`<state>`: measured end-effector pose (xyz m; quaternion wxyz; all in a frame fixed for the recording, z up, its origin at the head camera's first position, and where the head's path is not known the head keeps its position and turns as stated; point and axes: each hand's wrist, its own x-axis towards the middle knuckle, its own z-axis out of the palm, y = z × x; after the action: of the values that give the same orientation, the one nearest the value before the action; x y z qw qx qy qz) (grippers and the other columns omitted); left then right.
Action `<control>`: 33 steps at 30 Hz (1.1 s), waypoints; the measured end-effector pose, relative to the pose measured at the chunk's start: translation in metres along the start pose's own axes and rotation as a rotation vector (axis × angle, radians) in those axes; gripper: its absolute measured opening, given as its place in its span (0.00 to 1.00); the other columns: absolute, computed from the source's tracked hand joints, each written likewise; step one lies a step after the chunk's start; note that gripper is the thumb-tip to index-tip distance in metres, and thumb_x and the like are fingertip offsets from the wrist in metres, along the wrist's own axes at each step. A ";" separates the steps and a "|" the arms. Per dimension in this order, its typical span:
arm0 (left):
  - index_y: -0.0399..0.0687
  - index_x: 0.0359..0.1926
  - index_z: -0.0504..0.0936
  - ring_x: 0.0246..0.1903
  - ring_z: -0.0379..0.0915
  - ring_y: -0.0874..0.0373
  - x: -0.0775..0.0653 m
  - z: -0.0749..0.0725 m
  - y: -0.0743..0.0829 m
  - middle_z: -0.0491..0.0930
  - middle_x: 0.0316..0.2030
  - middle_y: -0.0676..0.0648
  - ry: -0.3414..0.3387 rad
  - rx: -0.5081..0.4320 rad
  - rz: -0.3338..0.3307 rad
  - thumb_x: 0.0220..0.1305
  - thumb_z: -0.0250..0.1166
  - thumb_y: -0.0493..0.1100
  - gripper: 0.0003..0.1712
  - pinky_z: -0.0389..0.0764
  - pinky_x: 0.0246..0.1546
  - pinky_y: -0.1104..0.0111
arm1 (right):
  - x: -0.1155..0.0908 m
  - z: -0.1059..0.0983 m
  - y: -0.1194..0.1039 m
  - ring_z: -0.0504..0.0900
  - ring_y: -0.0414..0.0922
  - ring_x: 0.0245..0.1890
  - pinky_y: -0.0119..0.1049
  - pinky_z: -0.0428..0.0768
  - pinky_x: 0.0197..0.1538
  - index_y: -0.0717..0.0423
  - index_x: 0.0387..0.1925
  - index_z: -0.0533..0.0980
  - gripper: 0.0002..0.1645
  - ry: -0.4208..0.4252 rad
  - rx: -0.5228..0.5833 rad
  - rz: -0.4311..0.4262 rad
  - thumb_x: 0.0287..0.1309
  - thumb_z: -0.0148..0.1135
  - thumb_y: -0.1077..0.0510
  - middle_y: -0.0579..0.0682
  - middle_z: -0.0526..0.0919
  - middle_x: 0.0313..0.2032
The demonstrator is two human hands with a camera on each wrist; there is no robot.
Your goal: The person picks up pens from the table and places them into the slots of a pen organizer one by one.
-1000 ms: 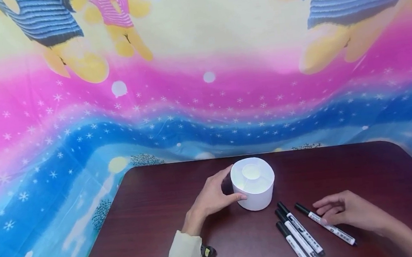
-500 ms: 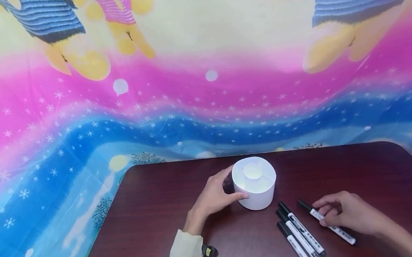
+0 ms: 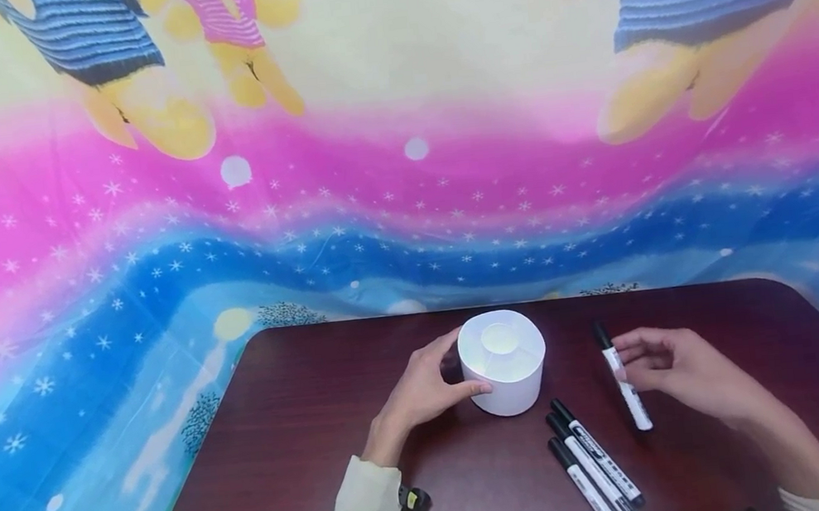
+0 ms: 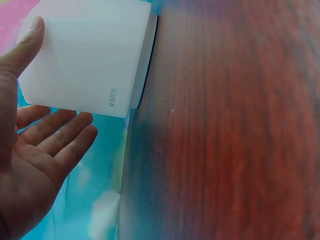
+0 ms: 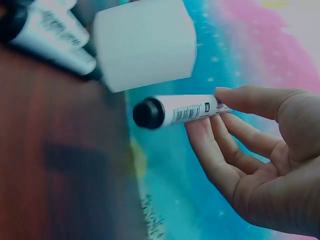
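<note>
A round white pen holder [image 3: 512,395] with inner compartments stands on the table near its far edge. My left hand [image 3: 426,385] holds it from the left, thumb on the near side and fingers around the far side. The left wrist view shows small lettering on the holder's wall [image 4: 80,60]. To the right of the holder, my right hand [image 3: 679,360] pinches a white marker [image 3: 632,403] with a black cap, thumb against fingers. The marker is tilted, cap end away from me, above the table. In the right wrist view its black tail end [image 5: 148,114] faces the camera.
Three more black-capped white markers [image 3: 598,462] lie side by side on the dark red-brown table [image 3: 479,490], in front of the holder. A printed cloth [image 3: 373,193] hangs behind the table's far edge.
My right hand has taken hold of the single marker and lifted it off the table, moving it away from me and turning it more upright. The left hand and pen holder stay put.
</note>
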<state>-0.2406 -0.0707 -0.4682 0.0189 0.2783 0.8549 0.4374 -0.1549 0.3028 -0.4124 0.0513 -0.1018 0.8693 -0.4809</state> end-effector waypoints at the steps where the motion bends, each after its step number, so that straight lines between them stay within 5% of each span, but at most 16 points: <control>1: 0.73 0.81 0.65 0.63 0.83 0.59 0.000 0.000 0.000 0.78 0.71 0.58 -0.001 -0.002 0.001 0.56 0.83 0.62 0.55 0.85 0.66 0.59 | 0.002 -0.001 -0.004 0.89 0.31 0.45 0.31 0.89 0.46 0.70 0.67 0.74 0.30 0.021 0.005 -0.007 0.71 0.70 0.59 0.62 0.89 0.52; 15: 0.71 0.81 0.66 0.63 0.83 0.58 -0.002 -0.001 0.002 0.78 0.71 0.56 0.003 0.004 0.002 0.56 0.83 0.62 0.55 0.85 0.65 0.59 | 0.028 0.008 -0.040 0.90 0.32 0.45 0.32 0.91 0.47 0.70 0.66 0.69 0.30 0.200 0.217 -0.086 0.71 0.70 0.63 0.38 0.85 0.46; 24: 0.72 0.81 0.66 0.63 0.83 0.58 -0.002 0.000 0.002 0.78 0.71 0.57 0.002 -0.008 -0.007 0.56 0.83 0.62 0.55 0.85 0.65 0.59 | 0.041 0.017 -0.051 0.91 0.35 0.44 0.31 0.91 0.49 0.66 0.56 0.72 0.16 0.252 0.351 -0.132 0.75 0.65 0.64 0.44 0.84 0.43; 33: 0.71 0.81 0.66 0.63 0.83 0.59 -0.002 -0.001 0.001 0.78 0.71 0.56 0.004 -0.009 0.002 0.56 0.83 0.62 0.55 0.85 0.65 0.60 | 0.050 0.027 -0.054 0.91 0.33 0.45 0.31 0.90 0.49 0.64 0.56 0.72 0.17 0.291 0.457 -0.148 0.74 0.66 0.62 0.44 0.85 0.44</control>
<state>-0.2389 -0.0717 -0.4670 0.0181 0.2781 0.8528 0.4418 -0.1915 0.2417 -0.3806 -0.0876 -0.0807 0.7268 -0.6764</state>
